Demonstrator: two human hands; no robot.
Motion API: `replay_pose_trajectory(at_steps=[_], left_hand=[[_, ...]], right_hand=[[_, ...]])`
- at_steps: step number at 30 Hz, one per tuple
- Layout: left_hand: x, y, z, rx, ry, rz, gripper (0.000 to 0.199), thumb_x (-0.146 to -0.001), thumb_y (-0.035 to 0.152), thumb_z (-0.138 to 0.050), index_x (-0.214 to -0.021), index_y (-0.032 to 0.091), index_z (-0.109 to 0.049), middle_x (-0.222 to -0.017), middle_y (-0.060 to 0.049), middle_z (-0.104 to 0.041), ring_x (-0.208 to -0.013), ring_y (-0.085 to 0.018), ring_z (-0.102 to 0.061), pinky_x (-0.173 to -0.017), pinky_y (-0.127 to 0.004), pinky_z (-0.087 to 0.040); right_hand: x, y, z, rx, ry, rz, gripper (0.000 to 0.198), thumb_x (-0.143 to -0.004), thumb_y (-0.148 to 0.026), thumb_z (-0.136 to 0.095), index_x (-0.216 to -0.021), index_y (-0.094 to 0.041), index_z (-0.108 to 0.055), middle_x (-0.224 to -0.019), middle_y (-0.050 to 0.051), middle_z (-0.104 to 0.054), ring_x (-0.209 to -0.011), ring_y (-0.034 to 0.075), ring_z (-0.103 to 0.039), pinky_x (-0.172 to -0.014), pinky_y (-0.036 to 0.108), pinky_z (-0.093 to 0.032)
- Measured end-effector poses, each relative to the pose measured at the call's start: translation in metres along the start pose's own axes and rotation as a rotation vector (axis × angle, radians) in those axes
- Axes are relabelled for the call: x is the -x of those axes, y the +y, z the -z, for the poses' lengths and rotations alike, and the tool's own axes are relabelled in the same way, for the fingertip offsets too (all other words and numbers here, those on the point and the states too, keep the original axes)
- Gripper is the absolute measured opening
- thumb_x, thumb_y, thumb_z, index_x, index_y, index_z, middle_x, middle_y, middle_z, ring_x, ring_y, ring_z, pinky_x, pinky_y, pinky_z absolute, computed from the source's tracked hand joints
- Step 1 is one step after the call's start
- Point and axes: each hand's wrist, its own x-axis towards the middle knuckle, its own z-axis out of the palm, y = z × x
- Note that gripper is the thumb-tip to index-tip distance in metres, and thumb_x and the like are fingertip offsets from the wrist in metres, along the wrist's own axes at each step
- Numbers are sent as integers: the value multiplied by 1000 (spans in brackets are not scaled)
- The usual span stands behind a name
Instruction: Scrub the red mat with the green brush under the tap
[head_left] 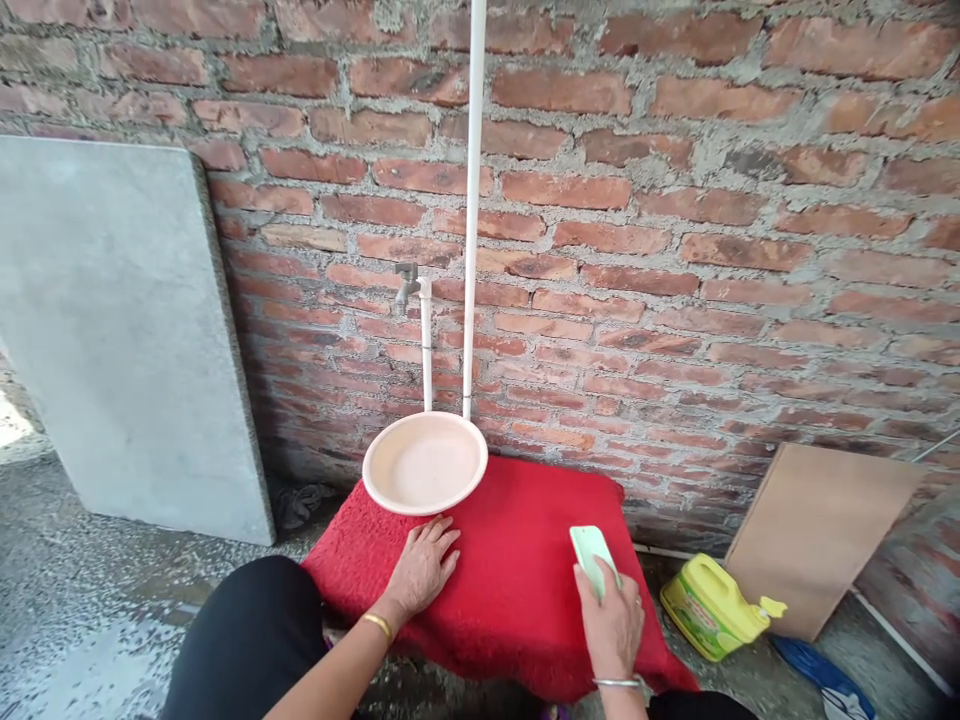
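A red plush cloth [517, 560] covers a low stand in front of me and hangs over its near edge. My left hand [421, 568] lies on the cloth with its fingers spread, just below the basin, holding nothing. On the right part of the cloth, my right hand [611, 625] grips what looks like a pale green scrub brush [589, 548]. Its underside is hidden against the cloth. A round, pale pink basin [427, 462] stands at the back left of the cloth, close to the wall.
Behind the stand rises a brick wall [630, 280] with a tap [407, 288] and a white pipe [472, 200]. A grey slab [127, 330] leans at left. A yellow jug [712, 605], a brown board [821, 530] and a blue slipper [825, 680] are at right. The floor is wet.
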Motion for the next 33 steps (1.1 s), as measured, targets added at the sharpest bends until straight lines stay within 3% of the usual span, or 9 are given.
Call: replay_pose_trajectory(at_steps=[4,7,11,18,21,25,28,30,33], left_hand=[[-1,-1,-1,2,16,-5,36,-95,26,-56,-129,27,-67,-143,-7,-62,-136,-26,-53,-113,-48,-40],[-1,0,-1,0,18,-7,35,-95,26,-55,-128,26,-67,-144,-8,-61,-136,-26,-52,-113,-49,-40],[0,2,1,-6,12,-4,36,-95,26,-55,-128,25,-67,-144,-9,-61,-136,-26,-52,-113,-49,-40],[-1,5,3,8,14,-8,36,-95,24,-54,-128,25,-67,-143,-10,-61,-136,-26,-52,-113,-50,-39],[-1,5,2,16,23,-6,36,-94,24,-55,-128,25,-67,-143,-9,-61,-136,-26,-52,-113,-49,-39],[0,5,2,17,27,-2,35,-94,23,-56,-128,26,-66,-142,-9,-61,-135,-26,-52,-113,-49,-38],[-1,4,2,11,17,-3,35,-94,23,-56,-128,26,-66,-143,-8,-61,-136,-26,-52,-113,-49,-38],[-1,3,2,4,10,-3,35,-95,23,-56,-128,26,-66,-143,-8,-61,-136,-26,-52,-113,-49,-38],[-1,1,1,1,15,-4,35,-95,24,-55,-128,26,-66,-143,-8,-61,-136,-26,-52,-112,-49,-39]], right_hand=[[26,-51,-10,-137,-51,329,43,-96,-60,-51,-118,-30,-73,-102,9,-64,-88,25,-61,-80,37,-47],[37,-77,-12,-116,-119,434,33,-93,-53,-61,-119,-35,-71,-104,6,-64,-87,23,-60,-81,37,-48],[20,-56,-3,36,-198,307,32,-93,-46,-62,-120,-33,-72,-103,8,-65,-91,26,-63,-82,39,-47],[-15,31,13,251,-109,-197,55,-96,-61,-43,-129,-26,-68,-103,16,-65,-84,30,-63,-74,42,-47],[-10,23,9,165,-74,-111,57,-97,-61,-38,-126,-24,-70,-104,17,-65,-86,30,-63,-74,42,-47],[15,-30,-3,-11,-131,241,46,-98,-57,-45,-121,-27,-71,-106,13,-65,-91,28,-63,-81,40,-48],[29,-61,-9,-54,-168,400,36,-97,-54,-52,-122,-34,-70,-109,8,-65,-92,25,-62,-85,39,-47],[28,-63,-9,-16,-181,398,33,-96,-51,-55,-121,-34,-70,-108,8,-65,-92,24,-62,-86,39,-46],[15,-40,-1,108,-199,264,36,-97,-50,-55,-122,-30,-71,-104,10,-65,-92,27,-63,-83,40,-46]])
